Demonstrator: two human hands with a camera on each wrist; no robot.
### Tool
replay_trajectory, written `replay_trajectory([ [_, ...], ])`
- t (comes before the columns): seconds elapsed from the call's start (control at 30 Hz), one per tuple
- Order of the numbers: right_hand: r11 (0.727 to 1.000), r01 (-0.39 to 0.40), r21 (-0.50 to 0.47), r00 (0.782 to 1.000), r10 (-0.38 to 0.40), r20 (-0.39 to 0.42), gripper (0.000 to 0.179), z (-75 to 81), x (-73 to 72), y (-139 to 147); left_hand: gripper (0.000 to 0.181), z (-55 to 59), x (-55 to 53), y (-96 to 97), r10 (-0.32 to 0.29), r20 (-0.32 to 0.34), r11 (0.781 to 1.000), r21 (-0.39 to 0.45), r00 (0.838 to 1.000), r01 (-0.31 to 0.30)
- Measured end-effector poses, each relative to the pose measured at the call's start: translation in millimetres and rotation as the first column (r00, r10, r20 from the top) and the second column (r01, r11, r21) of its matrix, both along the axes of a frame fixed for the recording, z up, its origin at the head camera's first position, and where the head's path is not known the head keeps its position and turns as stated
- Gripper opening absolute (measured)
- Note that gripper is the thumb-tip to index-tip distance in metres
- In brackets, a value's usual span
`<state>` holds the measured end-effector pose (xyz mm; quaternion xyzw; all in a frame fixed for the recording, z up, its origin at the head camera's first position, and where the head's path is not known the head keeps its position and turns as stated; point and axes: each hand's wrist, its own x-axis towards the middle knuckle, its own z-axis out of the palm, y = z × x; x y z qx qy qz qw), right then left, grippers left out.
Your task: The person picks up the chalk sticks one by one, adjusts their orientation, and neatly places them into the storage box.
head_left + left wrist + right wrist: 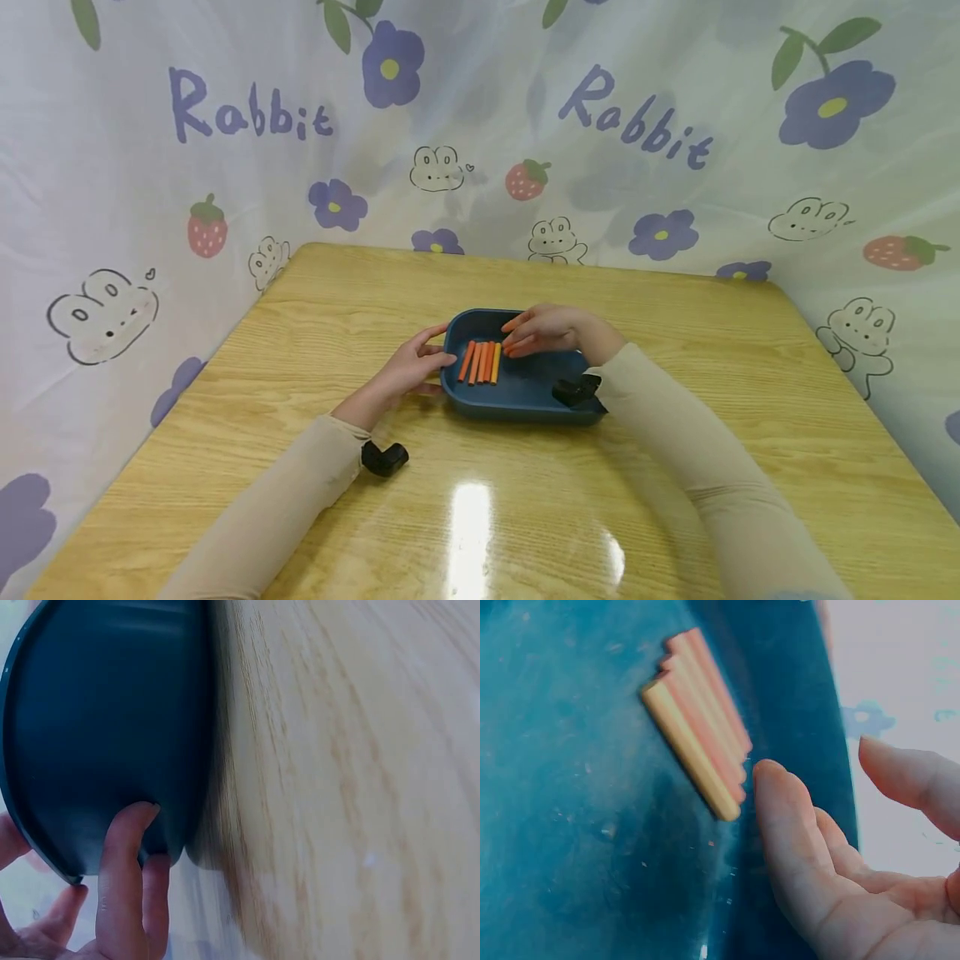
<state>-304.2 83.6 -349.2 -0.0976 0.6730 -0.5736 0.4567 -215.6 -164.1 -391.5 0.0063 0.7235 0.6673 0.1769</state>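
Here the blue tray (pixel 525 385) is steadied at its left end by the left hand (pixel 408 367), whose bent fingers are set against the outer wall and rim, well in from the left and right edges of the worktop (pixel 337 300). Inside, near the tray's left edge, orange sticks (pixel 481 363) are lined up with a yellow stick (pixel 496 364) rightmost, and just beside their far ends the right hand (pixel 553 329) is held, thumb spread from loosely straightened fingers.
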Motion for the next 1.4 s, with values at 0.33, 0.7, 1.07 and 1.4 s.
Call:
replay_trajectory([
  [0.33,0.996,0.024,-0.089,0.997,-0.031,-0.077,0.052,11.6,13.6,20.7,0.065,2.9,0.9,2.2,0.003,0.008,1.0,-0.005,1.0,-0.003],
  [0.7,0.988,0.073,-0.135,0.993,-0.085,-0.084,0.051,18.8,32.1,47.9,0.064,4.6,0.4,1.8,-0.005,-0.002,1.0,0.001,1.0,0.005],
  [1.07,0.979,0.095,-0.18,0.987,-0.116,-0.108,0.054,18.0,44.9,73.7,0.064,6.3,0.5,-0.9,-0.01,-0.004,1.0,-0.011,1.0,0.01],
  [1.4,0.967,0.138,-0.215,0.972,-0.174,-0.16,0.056,12.3,49.3,102.6,0.064,7.3,0.1,-0.7,-0.019,-0.007,1.0,-0.014,1.0,0.019],
])
